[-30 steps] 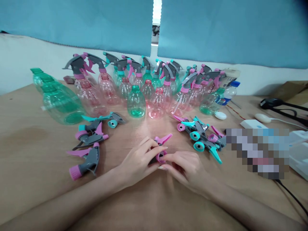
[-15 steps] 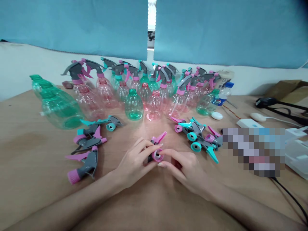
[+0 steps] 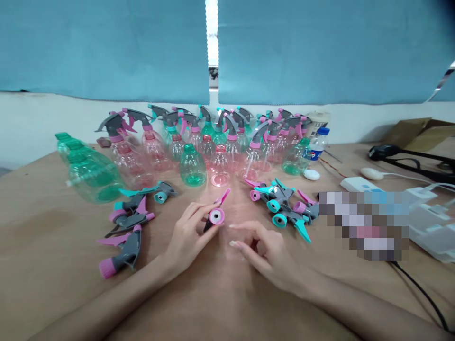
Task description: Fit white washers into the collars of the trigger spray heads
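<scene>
The left hand pinches a pink-and-grey trigger spray head between thumb and fingertips, low over the surface in front of the person, with its round pink collar facing the camera. The right hand rests just beside it, fingers loosely curled, holding nothing.

The pinch looks light and sits on the narrow grey neck. The smooth, hard plastic could therefore twist or slip free. A wide sweep of either arm could also topple the open-necked green bottle and pink bottle behind, which are thin, translucent, bulbous and probably very light. Loose spray heads with pointed levers lie on both sides. The surface is matte brown board.
</scene>
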Tool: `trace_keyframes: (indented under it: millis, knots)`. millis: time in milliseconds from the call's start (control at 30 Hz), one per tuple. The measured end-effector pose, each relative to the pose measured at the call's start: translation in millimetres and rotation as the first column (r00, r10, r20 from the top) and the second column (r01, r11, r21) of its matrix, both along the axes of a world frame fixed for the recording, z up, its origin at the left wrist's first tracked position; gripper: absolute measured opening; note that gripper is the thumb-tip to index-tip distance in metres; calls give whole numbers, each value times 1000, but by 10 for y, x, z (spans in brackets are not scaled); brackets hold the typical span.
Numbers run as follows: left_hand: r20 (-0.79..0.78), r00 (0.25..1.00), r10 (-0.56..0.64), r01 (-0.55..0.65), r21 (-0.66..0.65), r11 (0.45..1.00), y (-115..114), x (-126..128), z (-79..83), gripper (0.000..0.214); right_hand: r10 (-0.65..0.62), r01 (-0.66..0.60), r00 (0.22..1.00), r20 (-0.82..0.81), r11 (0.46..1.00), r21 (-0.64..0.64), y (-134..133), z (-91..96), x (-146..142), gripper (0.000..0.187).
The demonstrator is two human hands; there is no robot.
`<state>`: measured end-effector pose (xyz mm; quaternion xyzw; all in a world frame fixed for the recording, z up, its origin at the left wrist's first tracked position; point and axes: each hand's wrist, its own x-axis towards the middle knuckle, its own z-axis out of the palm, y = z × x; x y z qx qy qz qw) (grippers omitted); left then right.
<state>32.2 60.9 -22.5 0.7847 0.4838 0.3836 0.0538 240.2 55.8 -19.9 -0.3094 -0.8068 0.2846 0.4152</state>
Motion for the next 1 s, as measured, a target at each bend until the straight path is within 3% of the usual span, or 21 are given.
trace_keyframes:
  millis: [167, 367, 467, 567, 667, 733, 1000]
  knots:
    - [-56, 993, -101, 106, 88, 990, 126, 210, -16, 25, 32, -10, 995, -90, 973, 231, -38, -37, -9, 18]
    - [-13, 968, -249, 242, 296, 924, 539, 839, 137, 22, 112, -51, 982, -155, 934, 355, -35, -83, -41, 20]
    - [-4, 958, -286, 272, 328, 905, 729, 1150, 216, 23, 137, -57, 974, -179, 919, 390, -19, -53, -47, 26]
    - [-177, 918, -356, 391, 238, 889, 830, 1343, 186, 28, 147, -44, 968, -202, 896, 441, 5, -31, -51, 32]
    - [-373, 828, -419, 470, 54, 881, 841, 1403, 86, 34, 140, -50, 976, -164, 887, 459, 23, -38, -54, 40]
    - [-420, 801, -427, 468, -5, 883, 819, 1395, 30, 45, 138, -50, 978, -156, 882, 468, 28, -53, -56, 43]
    - [-452, 811, -372, 406, -23, 913, 738, 1193, -6, 53, 119, -92, 992, -37, 896, 434, 46, -93, -43, 44]
